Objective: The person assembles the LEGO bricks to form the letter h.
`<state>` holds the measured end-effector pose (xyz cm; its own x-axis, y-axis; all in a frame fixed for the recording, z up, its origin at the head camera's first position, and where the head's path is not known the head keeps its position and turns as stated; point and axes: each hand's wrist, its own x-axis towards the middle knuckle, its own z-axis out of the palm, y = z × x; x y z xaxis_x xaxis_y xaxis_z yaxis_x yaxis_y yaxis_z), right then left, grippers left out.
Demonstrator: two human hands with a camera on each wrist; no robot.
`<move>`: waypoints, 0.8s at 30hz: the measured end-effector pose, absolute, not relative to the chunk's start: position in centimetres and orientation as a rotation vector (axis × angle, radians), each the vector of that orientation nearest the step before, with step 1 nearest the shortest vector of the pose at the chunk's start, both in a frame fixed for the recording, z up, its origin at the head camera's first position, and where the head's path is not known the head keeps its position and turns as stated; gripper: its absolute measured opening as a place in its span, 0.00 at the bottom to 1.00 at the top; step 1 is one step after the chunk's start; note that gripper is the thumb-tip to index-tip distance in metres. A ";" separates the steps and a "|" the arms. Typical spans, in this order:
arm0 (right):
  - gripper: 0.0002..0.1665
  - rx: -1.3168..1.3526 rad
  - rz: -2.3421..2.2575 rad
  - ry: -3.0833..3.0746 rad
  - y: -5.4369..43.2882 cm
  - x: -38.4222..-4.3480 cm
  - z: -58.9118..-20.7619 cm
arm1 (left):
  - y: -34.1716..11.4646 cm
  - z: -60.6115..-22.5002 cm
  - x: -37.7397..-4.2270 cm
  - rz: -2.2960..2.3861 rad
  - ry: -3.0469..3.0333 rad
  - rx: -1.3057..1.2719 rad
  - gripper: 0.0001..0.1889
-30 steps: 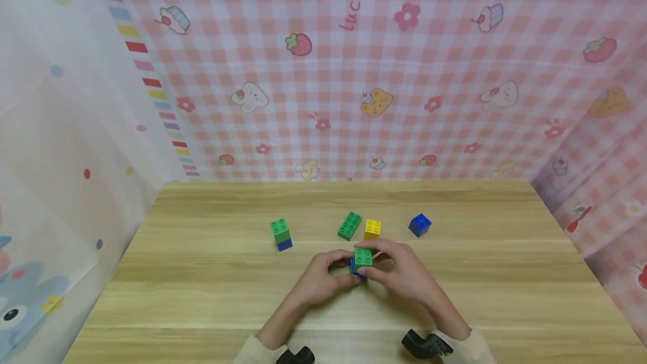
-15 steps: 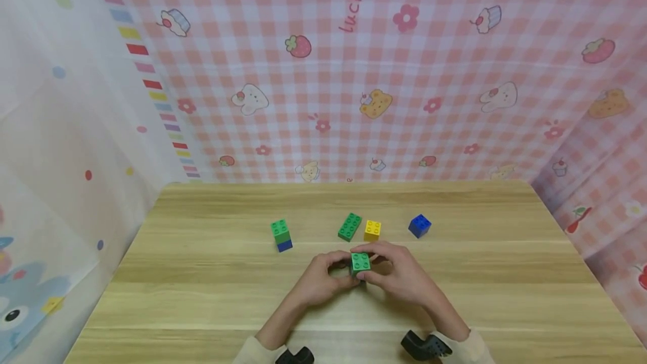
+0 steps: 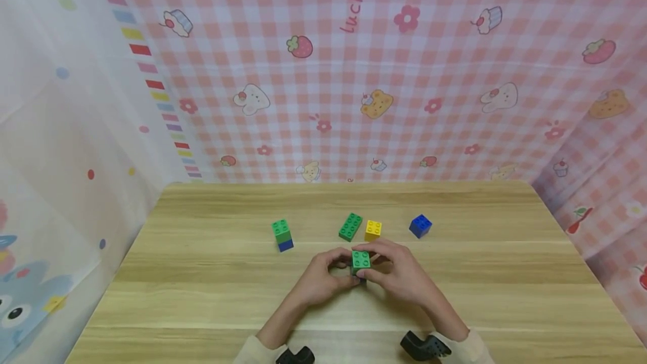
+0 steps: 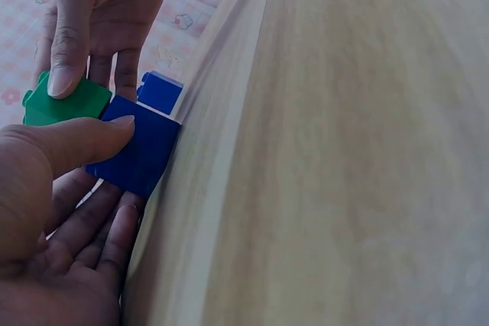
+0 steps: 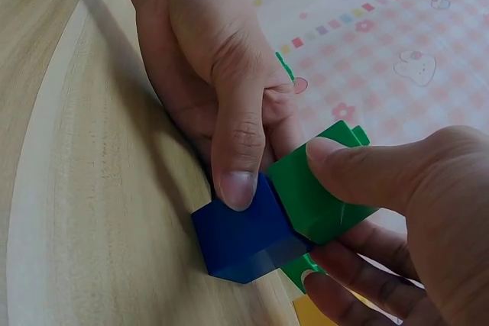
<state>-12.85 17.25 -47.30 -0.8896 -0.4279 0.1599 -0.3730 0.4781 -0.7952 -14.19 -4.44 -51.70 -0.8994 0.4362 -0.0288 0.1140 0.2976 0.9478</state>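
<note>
My left hand pinches a blue toy building block between thumb and fingers, low over the table. On top of it sits a green square block, which my right hand pinches by its sides. In the right wrist view the green block and the blue block meet along a thin seam. Whether the studs are fully pressed in, I cannot tell. From the head, the green block and fingers hide nearly all of the blue one.
Behind my hands lie a long green block and a yellow block. Further right is a loose blue block. To the left stands a green-on-blue stack. Patterned cloth hangs beyond the wooden table.
The green block has shifted slightly left and squarely over the blue block, which showed at its left a second ago. Both hands keep their holds; the other blocks stay put.
</note>
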 end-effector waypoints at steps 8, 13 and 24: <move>0.21 -0.582 -1.413 2.658 17.3 -12.9 -47.6 | -4.6 -51.6 -14.2 1.717 2.217 0.446 0.18; 0.19 -0.530 -1.439 2.647 17.4 -13.0 -47.5 | -4.6 -51.7 -14.3 1.733 2.198 0.441 0.17; 0.18 -0.524 -1.449 2.629 17.4 -12.9 -47.4 | -4.8 -51.6 -14.2 1.748 2.172 0.434 0.18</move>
<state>-12.90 17.39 -47.40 -0.9366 -0.3408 0.0815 -0.2509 0.4897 -0.8350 -14.24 -4.75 -51.58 -0.9031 0.4258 -0.0563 0.0362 0.2060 0.9779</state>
